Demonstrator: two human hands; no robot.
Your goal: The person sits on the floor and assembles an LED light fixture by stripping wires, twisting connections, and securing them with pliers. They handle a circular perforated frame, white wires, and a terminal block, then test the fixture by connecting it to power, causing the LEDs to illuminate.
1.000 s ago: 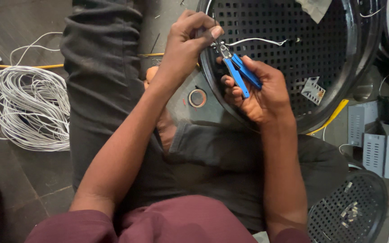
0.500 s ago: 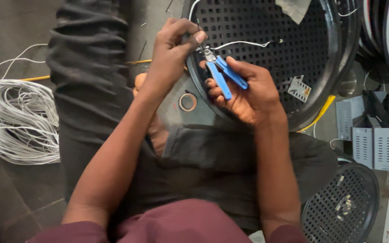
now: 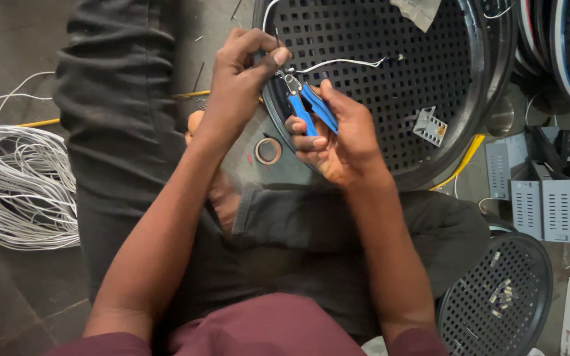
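The left hand (image 3: 242, 69) pinched the white wire (image 3: 338, 64) taut so the right hand (image 3: 338, 135), closed round blue-handled cutters (image 3: 308, 109), could bite its end.

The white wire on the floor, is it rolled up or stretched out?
Rolled up. The white wire lies in a loose round coil of many loops on the floor, beside the person's leg.

Left hand (image 3: 242, 76): at 12 o'clock, thumb and fingers pinched together.
Right hand (image 3: 338, 135): at 1 o'clock, fingers curled shut.
Forearms: bare, converging upward.
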